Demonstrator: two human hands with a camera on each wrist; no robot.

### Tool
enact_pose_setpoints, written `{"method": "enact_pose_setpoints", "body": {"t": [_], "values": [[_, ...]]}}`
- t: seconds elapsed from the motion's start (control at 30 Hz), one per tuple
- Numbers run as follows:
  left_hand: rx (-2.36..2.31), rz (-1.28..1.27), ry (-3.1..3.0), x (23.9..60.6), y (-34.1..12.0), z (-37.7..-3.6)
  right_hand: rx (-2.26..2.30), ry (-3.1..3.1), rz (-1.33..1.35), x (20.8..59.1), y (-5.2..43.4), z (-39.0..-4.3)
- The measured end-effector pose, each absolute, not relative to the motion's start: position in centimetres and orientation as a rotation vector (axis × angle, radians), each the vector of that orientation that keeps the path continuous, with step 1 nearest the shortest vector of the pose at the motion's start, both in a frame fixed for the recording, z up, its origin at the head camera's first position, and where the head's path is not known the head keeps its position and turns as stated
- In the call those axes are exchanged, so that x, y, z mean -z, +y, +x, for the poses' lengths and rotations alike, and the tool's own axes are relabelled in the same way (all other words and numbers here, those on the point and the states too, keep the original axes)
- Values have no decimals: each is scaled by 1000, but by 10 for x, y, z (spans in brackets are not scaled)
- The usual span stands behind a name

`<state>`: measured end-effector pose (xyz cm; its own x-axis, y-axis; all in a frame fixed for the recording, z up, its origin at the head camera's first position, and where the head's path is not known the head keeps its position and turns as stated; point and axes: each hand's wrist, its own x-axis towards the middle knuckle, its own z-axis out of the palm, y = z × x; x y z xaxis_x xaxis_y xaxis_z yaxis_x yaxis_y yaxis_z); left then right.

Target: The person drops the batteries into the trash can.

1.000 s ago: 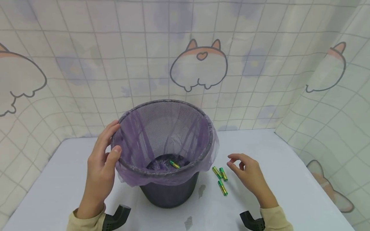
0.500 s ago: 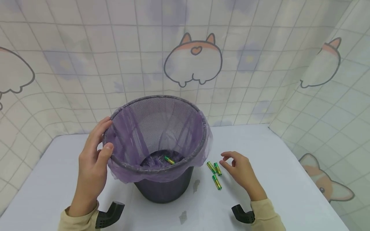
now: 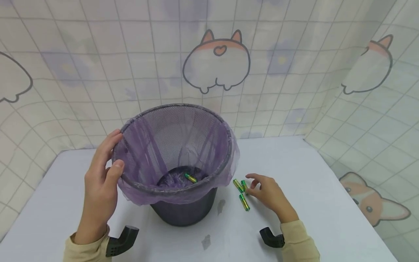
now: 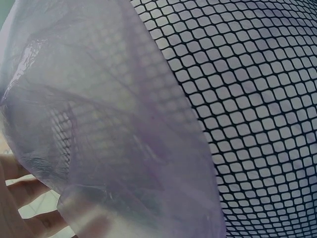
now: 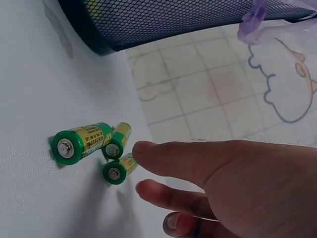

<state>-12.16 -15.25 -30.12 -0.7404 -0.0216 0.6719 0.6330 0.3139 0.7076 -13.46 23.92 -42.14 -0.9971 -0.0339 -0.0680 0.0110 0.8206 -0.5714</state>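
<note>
Mesh bin point(image 3: 184, 207) at centre of white table point(image 3: 327, 189), purple liner point(image 3: 178, 194) folded over rim. My left hand point(image 3: 99, 189) at bin's 9 o'clock, thumb and fingers curled round lined rim, gripping it. One green battery point(image 3: 190, 177) on bin floor. Three loose batteries point(image 3: 241, 191) on table at bin's 3 o'clock. My right hand point(image 3: 266, 191) beside them, fingers loosely extended, holding nothing; fingertips point(image 5: 143, 148) just beside nearest cell, contact uncertain. Corgi-print curtain point(image 3: 216, 62) at 12 o'clock.
</note>
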Motion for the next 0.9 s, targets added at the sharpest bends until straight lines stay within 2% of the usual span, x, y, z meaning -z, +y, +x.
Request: {"method": "enact_pose_setpoints", "body": {"t": [0.67, 0.9], "values": [[1447, -557, -1997, 301, -152, -121, 873, 2909, -194, 437, 240, -136], [1451, -542, -2001, 301, -152, -122, 874, 2904, -163, 431, 241, -138]]}}
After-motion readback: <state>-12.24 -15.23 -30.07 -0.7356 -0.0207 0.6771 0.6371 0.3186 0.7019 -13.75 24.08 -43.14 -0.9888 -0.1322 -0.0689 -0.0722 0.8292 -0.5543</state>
